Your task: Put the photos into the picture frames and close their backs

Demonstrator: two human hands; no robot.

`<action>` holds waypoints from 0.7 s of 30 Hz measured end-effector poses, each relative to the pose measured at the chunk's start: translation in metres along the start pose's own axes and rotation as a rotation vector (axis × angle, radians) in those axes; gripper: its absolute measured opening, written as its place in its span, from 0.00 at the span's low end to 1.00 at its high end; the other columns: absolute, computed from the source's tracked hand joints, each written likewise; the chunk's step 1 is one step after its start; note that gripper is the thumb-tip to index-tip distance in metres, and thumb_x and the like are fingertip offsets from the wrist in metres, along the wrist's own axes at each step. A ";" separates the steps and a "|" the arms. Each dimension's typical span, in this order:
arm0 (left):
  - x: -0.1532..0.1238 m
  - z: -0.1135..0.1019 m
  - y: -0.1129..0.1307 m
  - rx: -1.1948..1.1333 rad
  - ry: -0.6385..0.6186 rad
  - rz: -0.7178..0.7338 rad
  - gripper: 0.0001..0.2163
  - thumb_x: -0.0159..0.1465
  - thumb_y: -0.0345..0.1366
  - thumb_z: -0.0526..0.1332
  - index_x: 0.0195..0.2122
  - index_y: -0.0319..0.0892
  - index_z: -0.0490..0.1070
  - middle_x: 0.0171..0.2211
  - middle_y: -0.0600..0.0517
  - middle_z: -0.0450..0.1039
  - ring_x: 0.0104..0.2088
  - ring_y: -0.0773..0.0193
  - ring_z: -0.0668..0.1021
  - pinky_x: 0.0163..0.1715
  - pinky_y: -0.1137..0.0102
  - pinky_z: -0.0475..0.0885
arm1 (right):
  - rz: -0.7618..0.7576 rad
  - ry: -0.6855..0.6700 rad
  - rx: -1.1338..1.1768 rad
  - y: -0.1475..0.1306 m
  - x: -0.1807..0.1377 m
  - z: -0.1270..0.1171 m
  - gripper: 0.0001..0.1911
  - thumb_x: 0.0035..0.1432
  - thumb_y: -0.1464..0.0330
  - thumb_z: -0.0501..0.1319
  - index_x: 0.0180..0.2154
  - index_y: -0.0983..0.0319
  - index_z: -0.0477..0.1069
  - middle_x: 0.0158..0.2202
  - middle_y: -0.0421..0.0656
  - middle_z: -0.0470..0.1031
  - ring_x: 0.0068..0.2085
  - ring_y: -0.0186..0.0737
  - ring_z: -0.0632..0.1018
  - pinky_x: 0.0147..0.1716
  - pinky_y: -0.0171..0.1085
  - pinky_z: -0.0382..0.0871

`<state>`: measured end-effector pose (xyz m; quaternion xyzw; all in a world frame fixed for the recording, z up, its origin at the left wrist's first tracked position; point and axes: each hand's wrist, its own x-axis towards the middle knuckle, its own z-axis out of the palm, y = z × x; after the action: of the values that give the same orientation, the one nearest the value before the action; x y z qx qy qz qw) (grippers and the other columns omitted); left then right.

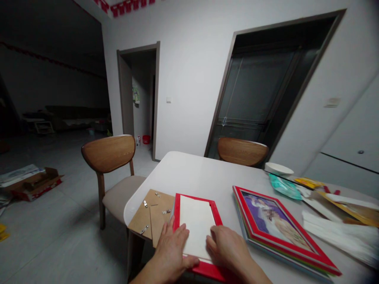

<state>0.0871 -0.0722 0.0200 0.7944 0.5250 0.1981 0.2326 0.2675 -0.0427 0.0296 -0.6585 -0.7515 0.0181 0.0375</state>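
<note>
Red frame [218, 218] lies under my fingers [184, 232], white sheet [196, 217] between them; my left hand [172, 245] rests spread on the left edge, my right hand [228, 244] curls over the sheet, pinching or not I can't tell

Pale walls [186, 86] and grey floor [68, 240] in dim light
Two wooden-backed chairs [109, 154] stand by the white desk [192, 171]; a sofa [68, 114] sits in shadow at left.
</note>
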 end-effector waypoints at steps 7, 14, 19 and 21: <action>0.001 0.011 -0.005 0.040 0.047 -0.030 0.34 0.48 0.47 0.60 0.54 0.38 0.53 0.56 0.47 0.52 0.58 0.50 0.47 0.55 0.56 0.40 | -0.187 0.104 0.073 -0.007 0.001 0.000 0.11 0.47 0.68 0.51 0.32 0.62 0.69 0.35 0.48 0.70 0.37 0.42 0.69 0.35 0.36 0.56; -0.003 -0.001 -0.004 0.028 0.052 -0.025 0.33 0.48 0.43 0.61 0.54 0.39 0.54 0.56 0.46 0.52 0.57 0.51 0.50 0.55 0.56 0.43 | -0.167 0.071 0.127 -0.012 -0.001 -0.002 0.10 0.49 0.69 0.50 0.28 0.64 0.69 0.30 0.48 0.71 0.33 0.41 0.69 0.34 0.37 0.55; -0.023 -0.037 -0.052 0.101 0.132 -0.092 0.35 0.45 0.40 0.64 0.55 0.44 0.53 0.58 0.47 0.48 0.58 0.53 0.48 0.55 0.56 0.44 | -0.349 0.078 0.355 -0.050 -0.004 -0.005 0.12 0.51 0.66 0.51 0.37 0.61 0.69 0.36 0.45 0.70 0.38 0.40 0.67 0.38 0.36 0.55; -0.030 -0.047 -0.079 0.189 0.157 -0.234 0.34 0.43 0.38 0.64 0.52 0.42 0.56 0.57 0.45 0.49 0.57 0.52 0.50 0.54 0.56 0.45 | -0.390 0.083 0.379 -0.072 -0.004 0.000 0.15 0.49 0.63 0.54 0.39 0.59 0.67 0.37 0.44 0.70 0.40 0.42 0.67 0.39 0.38 0.55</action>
<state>-0.0087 -0.0658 0.0108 0.7283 0.6469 0.1806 0.1364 0.1968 -0.0561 0.0348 -0.4828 -0.8450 0.1239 0.1935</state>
